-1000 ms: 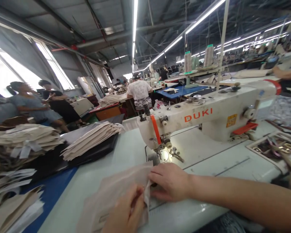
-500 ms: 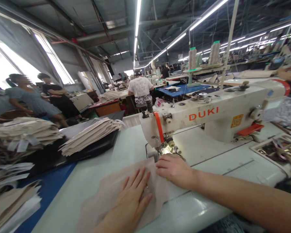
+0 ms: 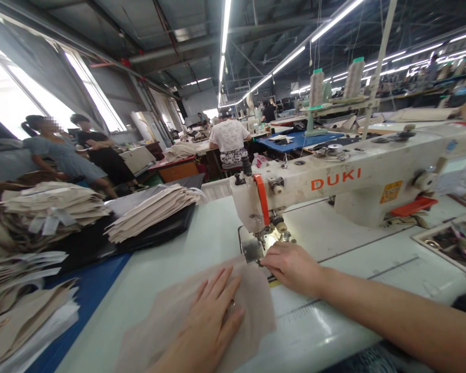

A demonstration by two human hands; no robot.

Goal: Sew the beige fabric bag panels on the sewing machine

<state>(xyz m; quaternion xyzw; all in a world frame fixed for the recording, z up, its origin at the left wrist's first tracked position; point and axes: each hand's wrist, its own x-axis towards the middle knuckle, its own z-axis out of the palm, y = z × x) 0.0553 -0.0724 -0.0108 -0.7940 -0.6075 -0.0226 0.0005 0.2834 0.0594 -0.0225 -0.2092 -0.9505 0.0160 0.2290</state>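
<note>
Fingers a little spread, our left hand (image 3: pixel 207 320) presses the cloth (image 3: pixel 259 298) flat toward the table's (image 3: pixel 213 223) near edge. Our right hand (image 3: pixel 293 267) bunches its fingers beside the cloth's far edge, near the machine (image 3: pixel 328 184); any pinch, we cannot tell. We seem to be positioning; the next move calls for steady cloth.

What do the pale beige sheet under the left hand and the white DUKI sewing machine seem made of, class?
Pale beige sheet: probably thin fabric, matte; no glare, though no weave shows.
White DUKI sewing machine: likely painted metal, semi-gloss; smooth casing with grime.
</note>
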